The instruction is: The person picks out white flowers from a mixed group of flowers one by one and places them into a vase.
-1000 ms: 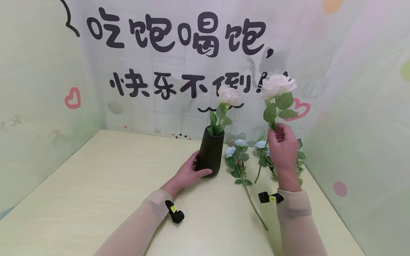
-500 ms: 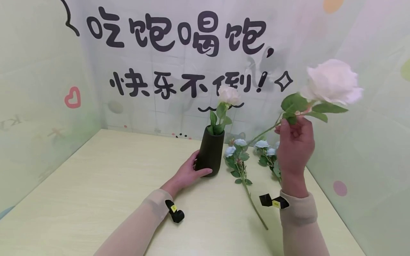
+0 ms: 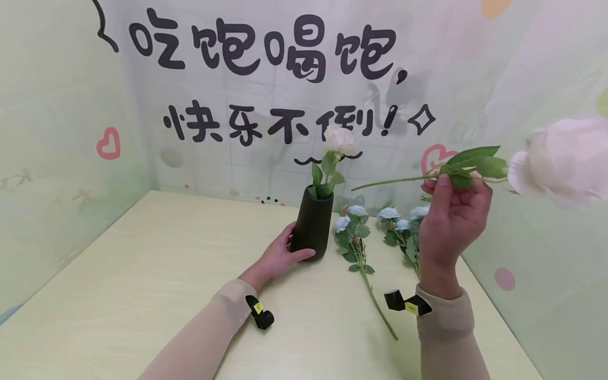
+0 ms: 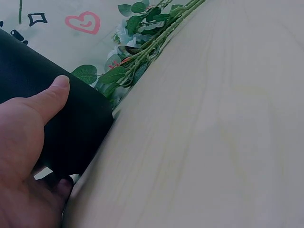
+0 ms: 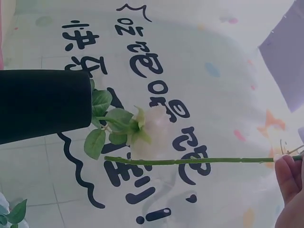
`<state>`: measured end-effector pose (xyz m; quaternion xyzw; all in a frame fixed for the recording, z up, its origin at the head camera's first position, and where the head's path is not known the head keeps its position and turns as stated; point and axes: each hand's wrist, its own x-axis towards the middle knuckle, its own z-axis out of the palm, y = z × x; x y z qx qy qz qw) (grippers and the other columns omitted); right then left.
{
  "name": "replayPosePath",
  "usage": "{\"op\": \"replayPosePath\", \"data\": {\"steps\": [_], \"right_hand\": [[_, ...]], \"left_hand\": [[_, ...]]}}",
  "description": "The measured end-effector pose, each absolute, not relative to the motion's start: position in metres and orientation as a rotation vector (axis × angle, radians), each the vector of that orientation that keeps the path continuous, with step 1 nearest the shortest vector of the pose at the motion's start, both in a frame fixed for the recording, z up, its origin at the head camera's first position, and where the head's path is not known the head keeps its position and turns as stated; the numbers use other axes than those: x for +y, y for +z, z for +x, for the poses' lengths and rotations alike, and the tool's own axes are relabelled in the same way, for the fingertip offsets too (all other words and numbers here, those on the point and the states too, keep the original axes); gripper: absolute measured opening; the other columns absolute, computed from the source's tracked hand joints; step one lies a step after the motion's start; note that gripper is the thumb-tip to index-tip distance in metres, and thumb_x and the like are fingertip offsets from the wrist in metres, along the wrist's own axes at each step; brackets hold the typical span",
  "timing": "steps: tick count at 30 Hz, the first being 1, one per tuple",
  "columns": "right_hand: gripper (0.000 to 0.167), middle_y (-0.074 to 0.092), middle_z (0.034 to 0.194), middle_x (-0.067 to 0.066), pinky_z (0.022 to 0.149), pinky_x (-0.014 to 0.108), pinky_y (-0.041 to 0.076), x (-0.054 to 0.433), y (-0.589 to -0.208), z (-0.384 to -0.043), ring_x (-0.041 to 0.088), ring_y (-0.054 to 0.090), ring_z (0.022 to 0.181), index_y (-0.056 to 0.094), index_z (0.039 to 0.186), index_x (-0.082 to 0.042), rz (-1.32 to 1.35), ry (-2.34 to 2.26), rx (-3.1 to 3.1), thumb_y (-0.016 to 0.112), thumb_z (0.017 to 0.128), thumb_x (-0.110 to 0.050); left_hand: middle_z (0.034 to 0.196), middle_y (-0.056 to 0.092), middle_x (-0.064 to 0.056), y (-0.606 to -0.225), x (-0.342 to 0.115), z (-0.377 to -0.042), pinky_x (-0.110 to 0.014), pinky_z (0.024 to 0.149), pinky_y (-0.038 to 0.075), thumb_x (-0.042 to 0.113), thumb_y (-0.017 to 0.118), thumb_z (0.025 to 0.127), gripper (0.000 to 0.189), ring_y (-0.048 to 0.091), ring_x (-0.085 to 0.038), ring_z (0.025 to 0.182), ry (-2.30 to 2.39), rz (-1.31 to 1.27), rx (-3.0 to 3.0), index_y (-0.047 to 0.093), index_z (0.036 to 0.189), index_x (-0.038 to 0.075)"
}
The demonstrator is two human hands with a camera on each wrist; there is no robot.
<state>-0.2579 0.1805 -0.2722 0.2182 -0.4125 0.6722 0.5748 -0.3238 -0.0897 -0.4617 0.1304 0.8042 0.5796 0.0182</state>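
Observation:
A black vase (image 3: 311,227) stands on the table, and one pale pink rose (image 3: 339,140) with green leaves rises from its mouth. My left hand (image 3: 277,254) grips the vase low down, thumb across its front; the left wrist view shows the thumb (image 4: 54,95) against the dark wall. To the right, raised above the table, my right hand (image 3: 453,224) pinches a second pale pink rose (image 3: 562,161) by its stem just below the leaves. That rose lies nearly level, bloom to the right, its bare stem (image 5: 199,161) pointing left toward the vase.
A spray of small blue flowers (image 3: 357,232) lies on the table right of the vase, its stem toward the front. More blue flowers (image 3: 396,224) lie behind my right hand, partly hidden. Printed fabric walls (image 3: 209,169) enclose the table (image 3: 157,274) at back and sides.
My right hand has moved right and turned, tipping the rose from upright to nearly level, with its stem end swung up and left. My left hand and the vase stay put.

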Motion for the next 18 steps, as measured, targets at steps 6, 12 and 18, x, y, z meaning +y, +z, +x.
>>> {"op": "replayPosePath", "data": {"steps": [6,12,18], "right_hand": [[0.021,0.074,0.093,0.021,0.076,0.032,0.067,0.173,-0.272,-0.254,0.024,0.078,0.075,0.062,0.114,0.009,0.558,1.644,-0.872,0.069,0.096,0.016],[0.020,0.078,0.095,0.020,0.078,0.033,0.068,0.167,-0.280,-0.256,0.024,0.080,0.077,0.063,0.114,0.009,0.616,1.674,-0.931,0.069,0.096,0.017],[0.018,0.080,0.100,0.016,0.079,0.032,0.068,0.155,-0.293,-0.262,0.022,0.081,0.081,0.066,0.115,0.009,0.691,1.672,-1.060,0.067,0.098,0.017]], "left_hand": [[0.172,0.044,-0.010,-0.463,-0.090,-0.326,-0.063,0.129,0.038,0.040,0.086,0.097,0.094,0.046,-0.040,0.158,1.805,0.404,2.499,0.032,0.172,0.022],[0.172,0.044,-0.010,-0.463,-0.089,-0.325,-0.063,0.129,0.038,0.038,0.086,0.098,0.093,0.046,-0.040,0.157,1.819,0.397,2.485,0.032,0.172,0.022],[0.171,0.045,-0.010,-0.463,-0.089,-0.325,-0.063,0.128,0.039,0.037,0.086,0.098,0.093,0.047,-0.040,0.156,1.826,0.395,2.479,0.032,0.172,0.023]]}}
